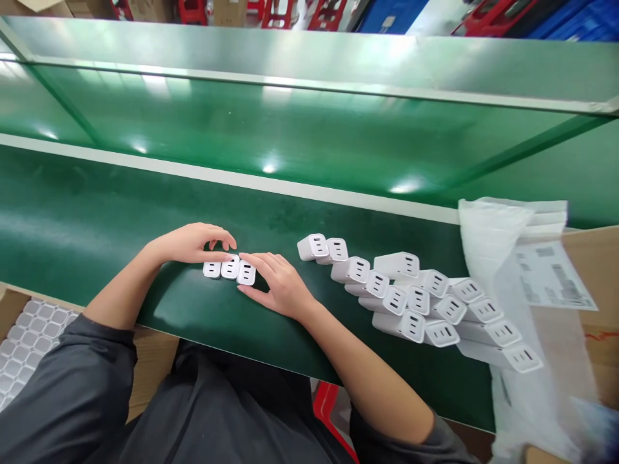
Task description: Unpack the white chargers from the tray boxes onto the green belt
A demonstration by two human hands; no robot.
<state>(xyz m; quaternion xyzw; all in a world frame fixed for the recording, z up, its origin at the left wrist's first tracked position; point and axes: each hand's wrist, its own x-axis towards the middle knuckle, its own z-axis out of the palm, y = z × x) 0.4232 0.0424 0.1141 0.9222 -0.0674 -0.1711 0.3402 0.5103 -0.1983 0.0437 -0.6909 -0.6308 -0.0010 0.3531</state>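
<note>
Charger blocks (229, 268) in a row of three on a green table (251, 325)

Long and glossy, the table runs across the whole view, its far edge marked by a white strip (193, 171) below a green panel (290, 129). Beyond the panel are red stools (329, 14) and blue containers (391, 16), partly cut off. At the table's right end is a brown carton (590, 261), with a translucent plastic bag (488, 241) against it and a printed label (556, 276). Below the near edge, toward the left, an open carton (8, 308) holds white, round-cornered pieces (39, 332) in close rows.

More than a dozen loose chargers (395, 299) lie in a slanting cluster from right of the table's middle toward its near right corner. Most lie on their sides, port faces turned to the viewer.

Well apart from that cluster, the row of three sits about midway between the far and near edges, blocks side by side with ports showing. The left hand (196, 245) reaches over its left end, thumb along the blocks' far side, fingers curled and parted from the thumb. The right hand (285, 287) is clamped on the right-end block (247, 274), thumb on the near side, forefinger on the far side. Smallest of all are the dark port slots in each white face.
</note>
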